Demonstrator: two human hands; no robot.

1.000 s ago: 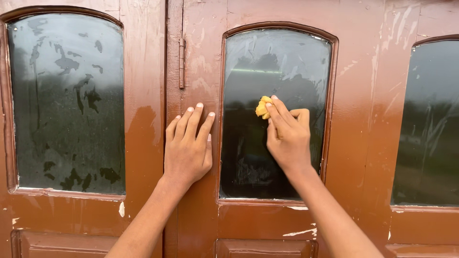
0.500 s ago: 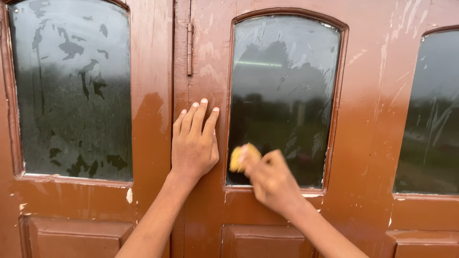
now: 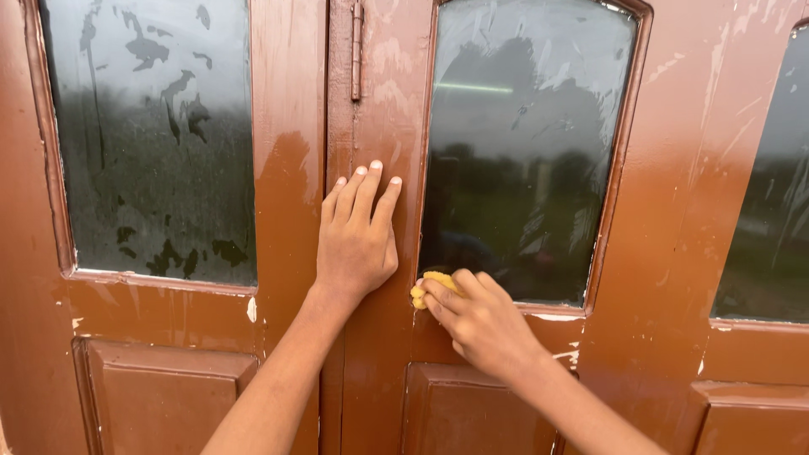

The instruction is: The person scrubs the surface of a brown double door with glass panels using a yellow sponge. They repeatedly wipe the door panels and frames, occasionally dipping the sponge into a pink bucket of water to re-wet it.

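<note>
My right hand (image 3: pixel 480 320) grips a small yellow cloth (image 3: pixel 431 281) and presses it against the lower left corner of the middle glass pane (image 3: pixel 527 143), where the glass meets the brown frame. My left hand (image 3: pixel 358 236) lies flat, fingers together and pointing up, on the brown wooden door stile (image 3: pixel 383 76) just left of that pane. The middle pane is streaked with wipe marks.
A dirty, smeared glass pane (image 3: pixel 152 135) fills the left door leaf. A third pane (image 3: pixel 771 194) shows at the right edge. A hinge (image 3: pixel 356 50) sits above my left hand. Raised wooden panels (image 3: pixel 160 388) run below the panes, with chipped paint.
My right hand has swept the yellow cloth from the middle of the pane down to its lower left corner. The view has shifted down and left. My left hand stays on the stile.
</note>
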